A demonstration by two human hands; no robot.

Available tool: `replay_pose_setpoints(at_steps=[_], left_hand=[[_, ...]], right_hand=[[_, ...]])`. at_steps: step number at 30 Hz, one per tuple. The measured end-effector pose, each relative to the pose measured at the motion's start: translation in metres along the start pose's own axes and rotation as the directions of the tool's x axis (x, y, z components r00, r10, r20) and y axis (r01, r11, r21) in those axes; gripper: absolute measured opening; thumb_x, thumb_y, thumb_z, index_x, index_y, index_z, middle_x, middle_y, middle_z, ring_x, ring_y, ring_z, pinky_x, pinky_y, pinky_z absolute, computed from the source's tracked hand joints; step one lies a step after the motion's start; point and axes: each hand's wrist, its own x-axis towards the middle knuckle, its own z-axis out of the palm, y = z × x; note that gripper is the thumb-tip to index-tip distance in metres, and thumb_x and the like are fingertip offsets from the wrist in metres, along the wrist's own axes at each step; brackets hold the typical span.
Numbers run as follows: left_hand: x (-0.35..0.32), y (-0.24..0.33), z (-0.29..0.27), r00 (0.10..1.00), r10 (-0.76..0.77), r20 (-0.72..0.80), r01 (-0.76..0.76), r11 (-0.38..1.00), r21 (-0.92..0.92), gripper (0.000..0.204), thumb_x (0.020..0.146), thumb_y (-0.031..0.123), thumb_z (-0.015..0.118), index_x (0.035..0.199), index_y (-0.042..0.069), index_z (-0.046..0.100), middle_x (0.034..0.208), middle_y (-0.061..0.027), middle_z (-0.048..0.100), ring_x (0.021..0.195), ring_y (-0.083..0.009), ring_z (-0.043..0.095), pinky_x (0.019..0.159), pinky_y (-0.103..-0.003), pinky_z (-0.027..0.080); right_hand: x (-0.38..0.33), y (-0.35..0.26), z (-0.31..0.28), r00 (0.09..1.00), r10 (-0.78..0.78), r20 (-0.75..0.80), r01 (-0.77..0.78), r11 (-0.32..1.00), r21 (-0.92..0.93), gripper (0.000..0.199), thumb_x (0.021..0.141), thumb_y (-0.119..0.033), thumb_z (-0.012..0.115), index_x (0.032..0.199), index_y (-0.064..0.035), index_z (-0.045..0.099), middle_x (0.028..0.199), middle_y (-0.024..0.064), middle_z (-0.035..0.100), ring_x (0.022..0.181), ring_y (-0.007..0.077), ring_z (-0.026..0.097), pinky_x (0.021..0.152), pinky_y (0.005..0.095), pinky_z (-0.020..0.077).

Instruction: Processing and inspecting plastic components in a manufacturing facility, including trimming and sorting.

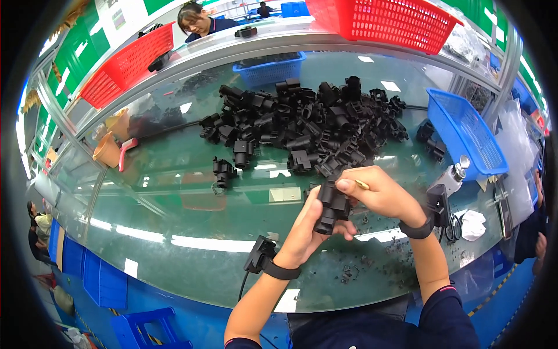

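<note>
A black moulded plastic part (329, 210) with a round tubular end sits in my left hand (303, 230), whose fingers close around its side and underside. My right hand (381, 192) is closed at the part's upper end, pinching a thin yellowish tool (361, 184). The tool's working tip is hidden, so its kind is unclear. Just beyond my hands, a large heap of similar black parts (302, 119) spreads over the green glass-topped table (203, 215). One single black part (223, 173) lies apart, left of the heap. Each wrist wears a dark strap with a small black device.
A blue basket (465, 131) stands at the right, near a metal-topped bottle (453, 176), crumpled white tissue (474, 225) and scissors (454, 225). Black scraps (350, 273) litter the near tabletop. Red baskets (395, 26) rest on the shelf above. A person (203, 24) is across the table.
</note>
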Motion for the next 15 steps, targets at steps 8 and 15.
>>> replay_pose_setpoints(at_steps=[8,15], left_hand=[[0.0,0.006,-0.002,0.998,-0.028,-0.063,0.022,0.996,-0.091,0.063,0.083,0.046,0.044,0.12,-0.004,0.038,0.117,-0.0228,0.047,0.079,-0.0297,0.058,0.065,-0.035,0.05],[0.001,0.002,0.003,0.994,-0.056,-0.092,0.031,0.968,-0.248,0.062,0.083,0.043,0.043,0.12,-0.006,0.04,0.119,-0.0241,0.045,0.092,-0.0385,0.056,0.076,-0.041,0.05]], right_hand=[[0.004,-0.004,-0.004,0.965,-0.02,-0.261,0.063,0.985,0.158,0.039,0.093,-0.032,0.041,0.084,0.0008,0.061,0.055,-0.003,0.043,0.053,0.0047,0.039,0.049,0.0222,0.0319],[0.009,0.007,-0.001,0.826,-0.108,-0.554,0.312,0.905,0.289,0.045,0.096,-0.031,0.028,0.086,0.0,0.06,0.07,-0.0006,0.054,0.059,0.0051,0.045,0.052,0.0193,0.0353]])
